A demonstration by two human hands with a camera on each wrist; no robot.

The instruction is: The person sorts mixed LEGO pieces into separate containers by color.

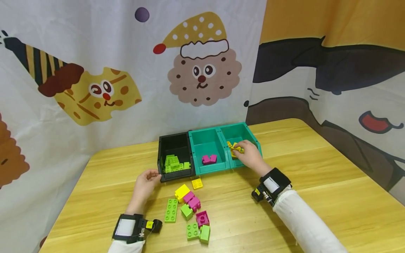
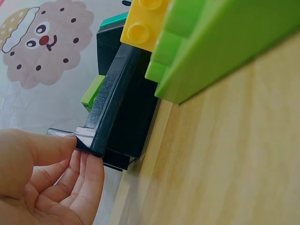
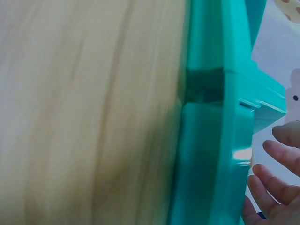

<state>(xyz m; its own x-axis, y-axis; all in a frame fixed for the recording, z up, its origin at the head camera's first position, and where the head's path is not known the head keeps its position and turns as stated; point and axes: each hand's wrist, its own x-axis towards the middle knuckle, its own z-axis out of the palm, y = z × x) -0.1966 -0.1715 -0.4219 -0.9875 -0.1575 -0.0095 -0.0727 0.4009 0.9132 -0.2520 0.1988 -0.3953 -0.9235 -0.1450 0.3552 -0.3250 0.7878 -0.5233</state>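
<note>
My left hand [image 1: 146,182] pinches the front left corner of a black bin [image 1: 177,176] between thumb and fingers, which the left wrist view shows closely. Light green toy building bricks [image 1: 172,163] lie in that bin. At the right, my right hand [image 1: 252,156] reaches over the front of the right teal bin [image 1: 238,131], its fingers at some yellow bricks [image 1: 235,154]. The fingers [image 3: 276,154] look spread and loosely bent in the right wrist view, with no brick visible between them. Magenta bricks [image 1: 209,160] sit in the middle teal bin [image 1: 207,138].
In front of the bins lie loose bricks: a flat yellow one [image 1: 197,183], a thicker yellow one [image 1: 182,192], a long green one [image 1: 171,211], and several other magenta and green ones. A printed curtain [image 1: 126,35] hangs behind the wooden table [image 1: 316,175].
</note>
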